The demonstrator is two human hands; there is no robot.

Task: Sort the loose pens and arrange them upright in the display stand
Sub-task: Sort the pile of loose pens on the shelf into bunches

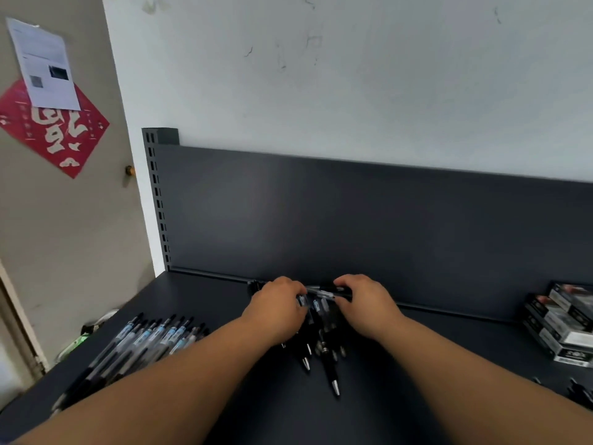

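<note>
Left hand (277,305), its forearm crossing a row of pens (154,335) on the shelf (385,396), curls round one side of a black pen bunch (321,319) near the back panel. The right hand (362,303) grips the other side. I cannot see the fingertips, hidden under knuckles. At right, boxes (564,326) and further pens (580,391) are cut off.

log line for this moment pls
phase: gathering | left grip: holds black pen bunch | right grip: holds same bunch | clear pens: lying flat, shelf left | display stand: not in view
</note>
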